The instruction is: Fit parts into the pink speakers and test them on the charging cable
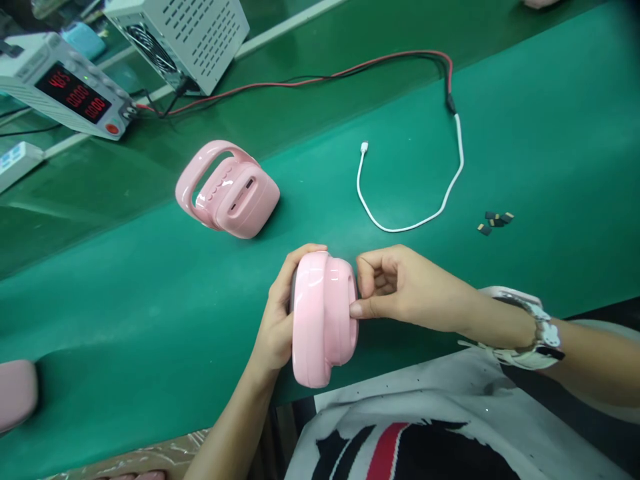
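Observation:
A glossy pink portable speaker [313, 320] with a carry handle is held up near the table's front edge, its side panel turned toward the right. My left hand [274, 327] wraps around its left side, fingers partly hidden behind it. Against the right panel, my right hand [395, 287] has its thumb tip touching the speaker and its fingers curled. Whether something small sits between thumb and forefinger is hidden. A second pink speaker [247, 200] rests on the green table farther back, its slots and row of buttons showing. Several small dark memory cards [495, 221] lie to the right.
A white cable [400, 230] loops across the green mat [150, 333], joined to a red and black lead [320, 79] from a power supply [65, 87] with red digits. A grey vented box [185, 40] stands beside it. Another pink object [17, 395] lies at the left edge.

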`<action>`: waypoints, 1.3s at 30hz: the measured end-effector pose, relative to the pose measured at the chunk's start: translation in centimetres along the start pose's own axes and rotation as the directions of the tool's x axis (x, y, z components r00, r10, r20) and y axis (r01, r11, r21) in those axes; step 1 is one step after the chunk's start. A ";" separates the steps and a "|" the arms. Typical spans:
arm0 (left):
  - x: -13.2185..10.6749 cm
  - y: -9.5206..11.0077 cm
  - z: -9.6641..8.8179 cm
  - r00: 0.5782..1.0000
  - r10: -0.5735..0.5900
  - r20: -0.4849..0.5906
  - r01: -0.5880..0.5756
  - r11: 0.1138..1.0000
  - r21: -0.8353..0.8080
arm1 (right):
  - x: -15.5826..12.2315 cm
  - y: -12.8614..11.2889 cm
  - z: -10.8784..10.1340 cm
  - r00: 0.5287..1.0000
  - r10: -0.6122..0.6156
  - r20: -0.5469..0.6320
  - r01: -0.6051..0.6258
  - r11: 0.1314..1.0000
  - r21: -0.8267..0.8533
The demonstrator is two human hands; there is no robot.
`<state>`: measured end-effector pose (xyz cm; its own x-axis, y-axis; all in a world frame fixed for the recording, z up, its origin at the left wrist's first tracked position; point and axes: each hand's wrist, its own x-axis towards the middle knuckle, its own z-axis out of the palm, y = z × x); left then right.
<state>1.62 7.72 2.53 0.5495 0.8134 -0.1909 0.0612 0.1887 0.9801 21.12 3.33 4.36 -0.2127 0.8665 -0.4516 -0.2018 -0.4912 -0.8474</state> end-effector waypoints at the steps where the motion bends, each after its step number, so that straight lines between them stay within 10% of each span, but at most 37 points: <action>1: 0.0 -0.1 -0.1 1.000 0.008 0.003 -0.008 1.000 0.002 | 0.1 -0.2 0.1 1.000 -0.001 0.006 0.001 1.000 -0.023; 8: 0.3 -0.4 -0.4 1.000 0.030 0.005 -0.030 0.998 0.058 | -0.3 0.0 -1.0 0.985 -0.067 0.157 0.065 0.998 0.020; 11: 0.4 -0.2 -0.3 0.999 0.026 -0.032 -0.024 0.997 0.067 | -2.1 -0.4 -4.2 0.973 -0.219 -0.075 0.194 0.948 -0.253; 15: 0.2 0.1 -0.4 0.999 -0.001 -0.047 0.006 0.995 0.102 | -5.0 -0.2 -10.3 0.637 -0.584 -0.504 -0.019 0.641 -0.767; 17: 0.2 0.1 -0.5 0.999 0.007 -0.042 -0.003 0.993 0.114 | -6.0 0.7 -13.0 0.564 -0.634 -0.528 -0.159 0.545 -0.823; 28: 0.2 -0.4 -0.3 0.993 0.116 -0.029 -0.112 0.987 0.119 | -7.2 4.0 -15.4 0.511 -0.694 -0.507 -0.165 0.500 -0.850; 33: 0.0 -0.5 -0.6 0.992 0.120 -0.043 -0.112 0.981 0.160 | -6.8 3.9 -15.5 0.575 -0.716 -0.396 -0.046 0.455 -0.889; 39: 0.6 -2.3 -1.7 0.993 0.104 -0.048 -0.092 0.976 0.197 | -6.1 3.5 -15.4 0.554 -0.662 -0.505 -0.041 0.584 -0.811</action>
<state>0.42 8.73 0.07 0.5121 0.8541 -0.0905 0.1727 0.0008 0.9850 36.43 -2.31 -0.21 0.4981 0.8504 0.1695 0.6660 -0.2501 -0.7027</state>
